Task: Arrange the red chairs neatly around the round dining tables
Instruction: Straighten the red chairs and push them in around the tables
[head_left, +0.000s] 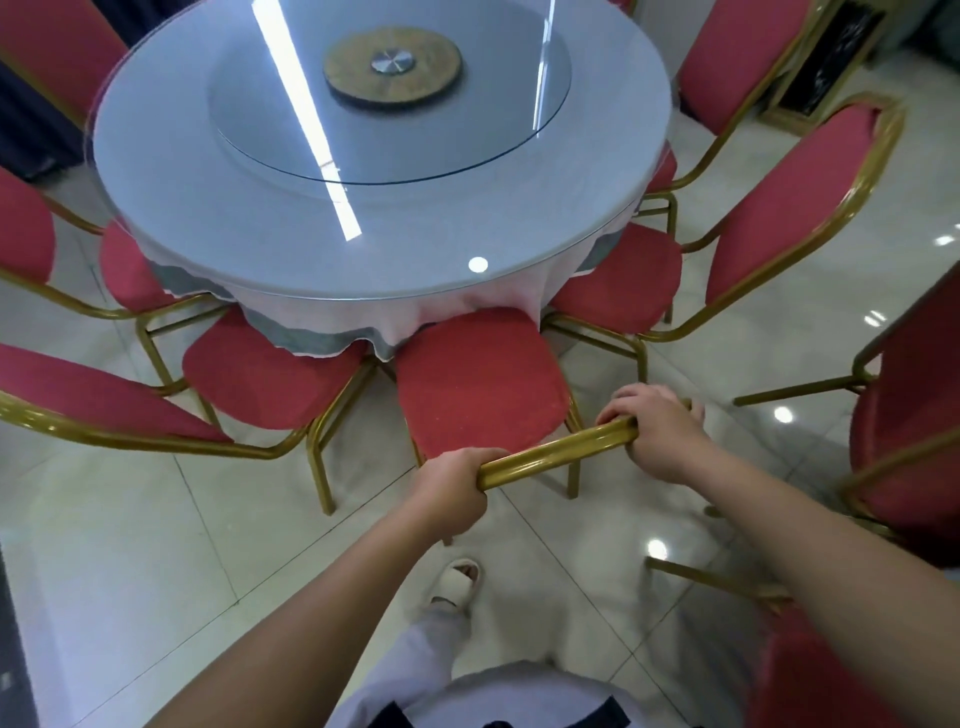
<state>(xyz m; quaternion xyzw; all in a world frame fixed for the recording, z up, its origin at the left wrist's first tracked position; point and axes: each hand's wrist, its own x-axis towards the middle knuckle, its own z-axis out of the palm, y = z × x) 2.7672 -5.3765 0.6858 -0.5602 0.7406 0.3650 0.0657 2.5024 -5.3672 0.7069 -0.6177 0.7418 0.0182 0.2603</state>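
1. The left hand (457, 486) and right hand (657, 434) are each curling around the gold top rail (556, 452) of the red chair (478, 379).
2. The seat's front edge is meeting the tablecloth (395, 322) of the round bench (182, 208), between the left neighbour chair (265, 374) and the right neighbour chair (623, 280), both close beside it.
3. A spare chair (919, 415) is crowding the person's right, while the tiled floor (156, 530) is lying open at the left.

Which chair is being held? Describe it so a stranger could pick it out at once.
Find the round table with the glass turntable. At its near edge, straight ahead of the person, a red chair has its seat front at the tablecloth hem. It alone has its gold top rail gripped by the left hand and right hand.
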